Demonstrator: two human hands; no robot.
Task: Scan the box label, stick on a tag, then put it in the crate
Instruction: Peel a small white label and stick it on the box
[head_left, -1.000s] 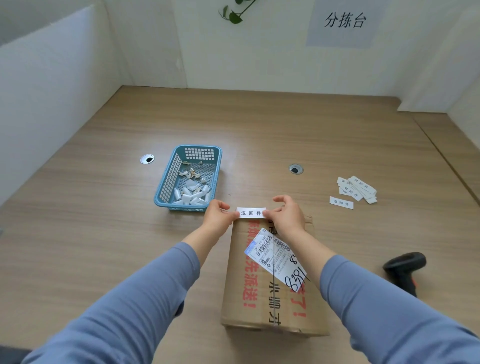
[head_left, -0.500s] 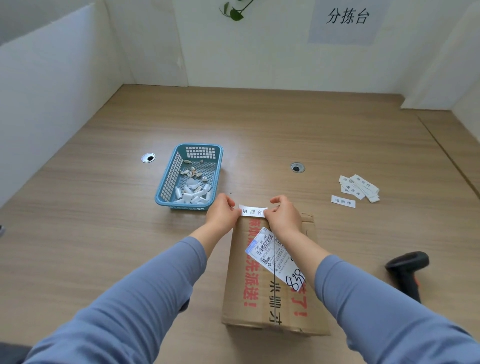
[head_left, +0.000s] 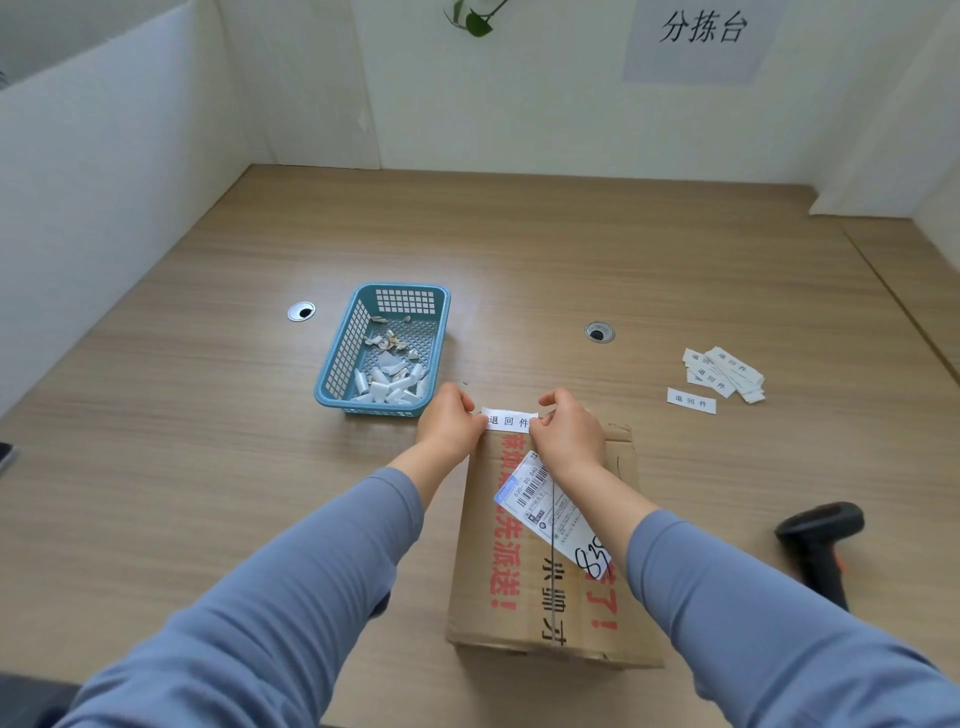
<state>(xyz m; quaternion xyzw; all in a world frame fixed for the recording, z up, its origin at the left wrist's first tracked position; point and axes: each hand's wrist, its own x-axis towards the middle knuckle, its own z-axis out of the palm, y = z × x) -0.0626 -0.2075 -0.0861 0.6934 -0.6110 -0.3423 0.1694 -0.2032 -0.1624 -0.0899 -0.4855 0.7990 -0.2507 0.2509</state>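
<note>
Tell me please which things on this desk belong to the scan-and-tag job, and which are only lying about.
Part of the job:
- cardboard box with its shipping label
- white tag, pinched between left hand and right hand
- black scanner
- spare tags

Only lying about:
- blue basket of paper scraps
- two desk grommets
- wall sign

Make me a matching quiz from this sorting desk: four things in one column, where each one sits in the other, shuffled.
Things:
1. blue plastic mesh basket
2. black handheld barcode scanner
3. loose pile of white paper tags
4. white paper tag with black characters

Places:
A. pinched between both hands at the brown cardboard box's far edge
B. on the desk, far right, beyond the scanner
C. lying on the desk right of the box
D. left of the box, beyond the left hand

Pairs: 1-D, 2-C, 3-B, 4-A
</note>
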